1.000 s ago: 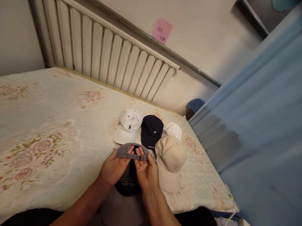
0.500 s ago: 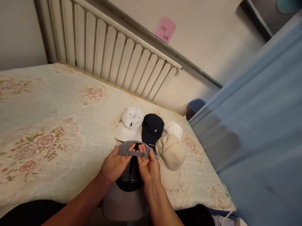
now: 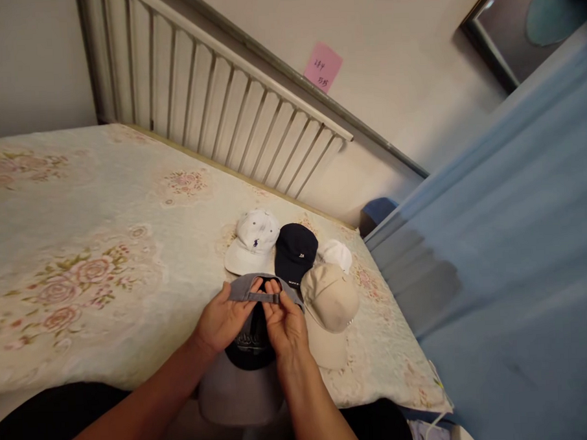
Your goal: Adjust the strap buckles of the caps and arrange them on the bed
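Between my hands is a grey baseball cap, turned so its dark inside and back strap show, with the brim toward me. My left hand grips the cap's back edge at the left, thumb outside and fingers inside. My right hand pinches the strap near its buckle, with fingers reaching into the opening behind it. Just beyond lie a white cap with a small dark emblem and a navy cap. A beige cap rests right of my right hand, partly in front of another white cap.
The caps lie on a bed with a floral cover. A slatted headboard runs along the wall, below a pink note. A blue curtain hangs at the right, and a blue item sits at the far corner.
My right hand has shifted slightly left and its thumb has moved from the cap's right edge onto the strap by the buckle. My left hand keeps its hold.
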`<state>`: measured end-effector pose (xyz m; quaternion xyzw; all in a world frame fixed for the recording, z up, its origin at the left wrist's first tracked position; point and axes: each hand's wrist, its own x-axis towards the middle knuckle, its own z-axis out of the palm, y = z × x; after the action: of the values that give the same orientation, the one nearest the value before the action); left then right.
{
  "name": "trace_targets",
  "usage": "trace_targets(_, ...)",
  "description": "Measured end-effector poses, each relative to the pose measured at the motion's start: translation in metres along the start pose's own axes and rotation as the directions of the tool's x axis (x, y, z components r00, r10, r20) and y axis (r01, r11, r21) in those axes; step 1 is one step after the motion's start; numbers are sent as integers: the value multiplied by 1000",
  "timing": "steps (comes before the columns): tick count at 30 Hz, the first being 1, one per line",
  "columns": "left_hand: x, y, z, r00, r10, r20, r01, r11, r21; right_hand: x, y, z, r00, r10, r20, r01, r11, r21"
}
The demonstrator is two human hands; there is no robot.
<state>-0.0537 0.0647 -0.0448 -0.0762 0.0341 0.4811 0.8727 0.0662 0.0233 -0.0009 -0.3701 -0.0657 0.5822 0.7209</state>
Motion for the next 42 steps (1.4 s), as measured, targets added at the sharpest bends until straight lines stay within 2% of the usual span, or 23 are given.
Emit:
trace_targets(5, 0, 0, -2, 1000, 2, -1, -2, 1000, 16, 0, 0, -1, 1000, -15, -17, 15, 1000, -23)
trace_targets(10, -1, -1, -3, 1000, -16, -2, 16, 1000, 7, -2, -2, 0, 998, 22, -67, -22, 1000, 13)
trace_targets(23, 2, 2, -6, 1000, -19, 3, 19, 999, 29, 12, -1, -4, 999, 36, -6, -35, 998, 59)
trace_targets(31, 2, 4, -9, 1000, -19, -12, 19, 1000, 3, 14, -3, -14, 997, 21, -69, -17, 999, 47)
trace_targets(36, 2, 4, -9, 1000, -4, -23, 4, 1000, 0, 10, 1, -13, 998, 33, -49, -29, 997, 72)
trace_targets(42, 1, 4, -6, 999, -11, -42, 12, 1000, 9, 3, 8, -7, 1000, 27, 1, -27, 1000, 2)
